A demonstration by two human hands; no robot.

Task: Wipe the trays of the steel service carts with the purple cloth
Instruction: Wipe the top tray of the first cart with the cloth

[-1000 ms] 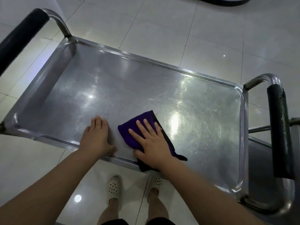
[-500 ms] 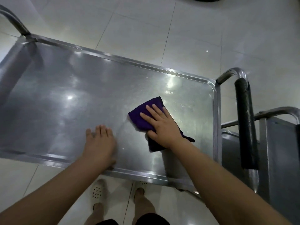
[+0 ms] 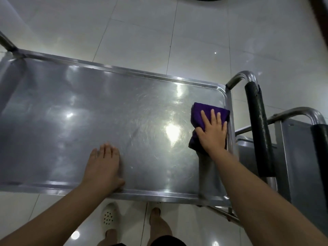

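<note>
The right hand (image 3: 212, 132) presses flat on the purple cloth (image 3: 200, 116) at the tray's (image 3: 71, 107) 3 o'clock edge. The left hand (image 3: 103, 166) rests flat. The next cart (image 3: 301, 148) looks unwiped.

cloth (image 3: 204, 115): on tray (image 3: 88, 121), at its right rim
second cart (image 3: 301, 157): right of tray
handle (image 3: 259, 128): between them

The right hand (image 3: 212, 132) now has the purple cloth (image 3: 204, 115) pressed flat against the tray's (image 3: 88, 107) right rim, having swept across from near the front middle (where it sat a second ago, close beside the left hand (image 3: 103, 166)). The two hands are now well apart. More of the second cart (image 3: 301, 157) shows at the right, as the view has swung that way.
</note>
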